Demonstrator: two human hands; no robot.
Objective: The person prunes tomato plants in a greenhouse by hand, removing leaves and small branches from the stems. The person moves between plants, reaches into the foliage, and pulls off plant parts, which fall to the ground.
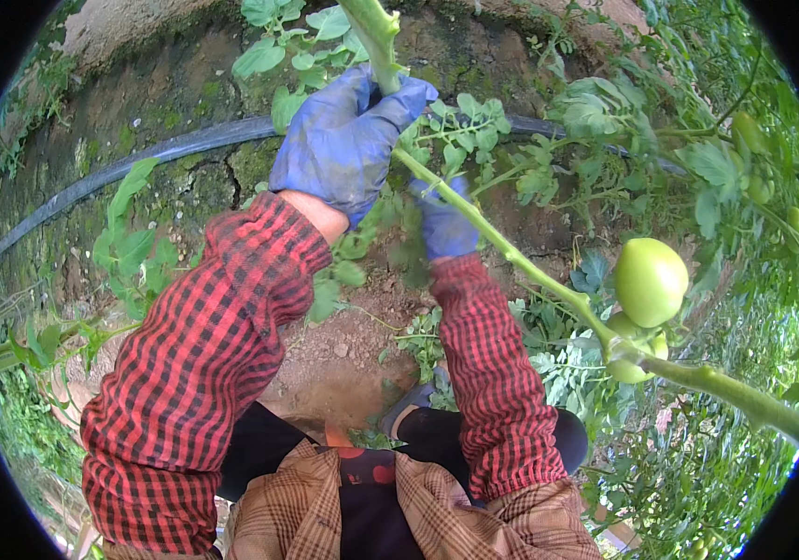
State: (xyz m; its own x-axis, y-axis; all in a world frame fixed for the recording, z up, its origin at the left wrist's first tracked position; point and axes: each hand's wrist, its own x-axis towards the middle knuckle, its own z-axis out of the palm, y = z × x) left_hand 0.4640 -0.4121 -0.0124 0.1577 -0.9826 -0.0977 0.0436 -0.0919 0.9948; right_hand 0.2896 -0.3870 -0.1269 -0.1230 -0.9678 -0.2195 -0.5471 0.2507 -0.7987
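Observation:
My left hand (336, 143), in a soiled blue glove, is wrapped around a thick green tomato stem (377, 42) at the top centre. Below and to its right is my right hand (445, 220), also gloved in blue and partly blurred. A slanting tomato vine (504, 245) passes in front of that hand and covers part of its fingers. Blurred tomato leaves (406, 231) lie beside the right fingers; whether they are gripped is not visible. Farther down the vine hang a large pale green tomato (650, 282) and smaller ones partly behind it.
A black irrigation hose (161, 148) curves across the mossy, cracked soil bed (196, 91) behind my hands. Dense tomato foliage (707, 448) fills the right side, with green tomatoes (760, 189) on another stem. Leafy shoots (126, 245) rise at left. Bare soil (343, 350) lies before my knees.

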